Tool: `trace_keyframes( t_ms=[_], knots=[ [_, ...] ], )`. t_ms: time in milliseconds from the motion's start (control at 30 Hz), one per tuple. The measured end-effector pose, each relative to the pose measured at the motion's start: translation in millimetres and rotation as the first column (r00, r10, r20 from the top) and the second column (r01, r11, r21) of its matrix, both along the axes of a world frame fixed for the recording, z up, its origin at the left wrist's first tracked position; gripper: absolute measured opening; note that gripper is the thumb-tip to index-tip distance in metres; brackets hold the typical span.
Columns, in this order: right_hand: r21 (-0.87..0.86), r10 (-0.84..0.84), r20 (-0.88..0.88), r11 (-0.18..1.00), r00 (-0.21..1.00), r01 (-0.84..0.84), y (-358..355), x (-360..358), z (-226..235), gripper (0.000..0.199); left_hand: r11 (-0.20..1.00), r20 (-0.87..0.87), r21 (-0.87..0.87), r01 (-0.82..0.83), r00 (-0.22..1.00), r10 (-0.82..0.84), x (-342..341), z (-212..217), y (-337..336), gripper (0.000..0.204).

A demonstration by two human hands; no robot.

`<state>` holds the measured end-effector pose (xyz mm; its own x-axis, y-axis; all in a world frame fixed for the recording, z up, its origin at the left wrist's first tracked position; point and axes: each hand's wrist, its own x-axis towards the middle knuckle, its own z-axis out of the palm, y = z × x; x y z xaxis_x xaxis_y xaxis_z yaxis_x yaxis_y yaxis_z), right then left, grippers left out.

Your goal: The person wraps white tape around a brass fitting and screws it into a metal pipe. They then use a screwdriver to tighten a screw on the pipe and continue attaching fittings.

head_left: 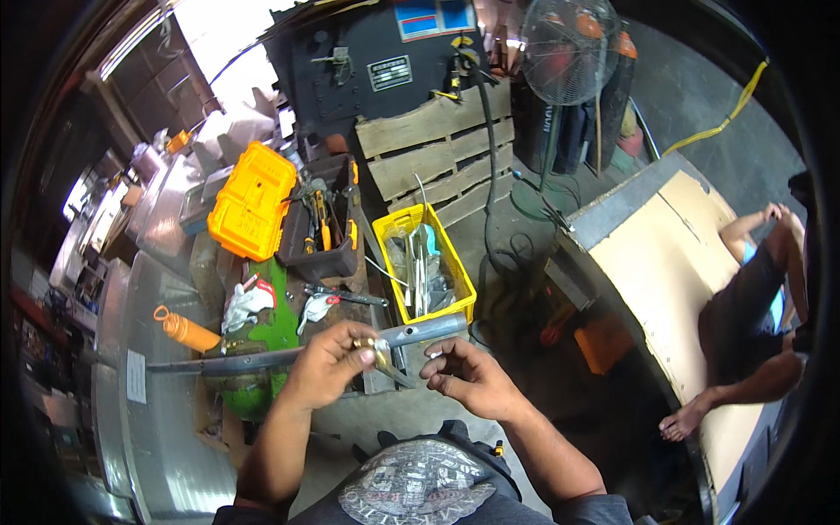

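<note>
My left hand (331,366) is closed on a small brass-coloured metal fitting (382,354), held between thumb and fingers. A greyish, narrow piece (401,378) sticks out below it toward my right hand. My right hand (472,378) is just apart from the fitting, its thumb and fingers curled together. A tiny whitish bit shows at its fingertips, too small to name. Behind both hands a grey metal tube (429,331) with a hole near its end lies across the bench, partly hidden by my left hand.
Nearby are red-and-white clamp-like tools (248,304), an orange bottle (186,332), an open toolbox (325,214) with a yellow lid (252,201), and a yellow crate (466,302). A fan (569,52) stands behind. At right, another person's leg (735,394) rests on a cardboard-covered surface (652,262).
</note>
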<state>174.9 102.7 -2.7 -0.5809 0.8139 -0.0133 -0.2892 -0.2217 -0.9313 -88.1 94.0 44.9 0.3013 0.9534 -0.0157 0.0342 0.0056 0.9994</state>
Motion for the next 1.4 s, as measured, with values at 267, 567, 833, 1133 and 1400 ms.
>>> trace_keyframes(
  t_ms=[267,567,833,1133,1400],
  knots=[
    [0.253,0.105,0.072,0.96,0.992,-0.12,-13,7,58,0.051,0.997,0.173,0.073,-0.033,0.985,0.02,38,2,-49,0.027],
    [0.146,0.143,-0.118,0.981,0.983,-0.125,-24,12,50,0.056,0.978,0.244,0.205,-0.034,0.97,-0.017,45,20,-57,0.027],
    [0.747,-0.374,-0.048,0.602,0.926,0.282,-27,4,53,0.058,0.996,0.439,-0.087,-0.014,0.897,0.051,56,25,-53,0.022],
    [0.852,-0.467,-0.038,0.446,0.883,0.273,-27,0,53,0.055,0.991,0.443,-0.11,-0.077,0.889,0.118,65,19,-61,0.021],
    [0.794,-0.437,-0.046,0.53,0.898,0.299,-28,-7,52,0.047,0.991,0.422,-0.049,-0.121,0.897,0.13,58,13,-65,0.021]
  ],
)
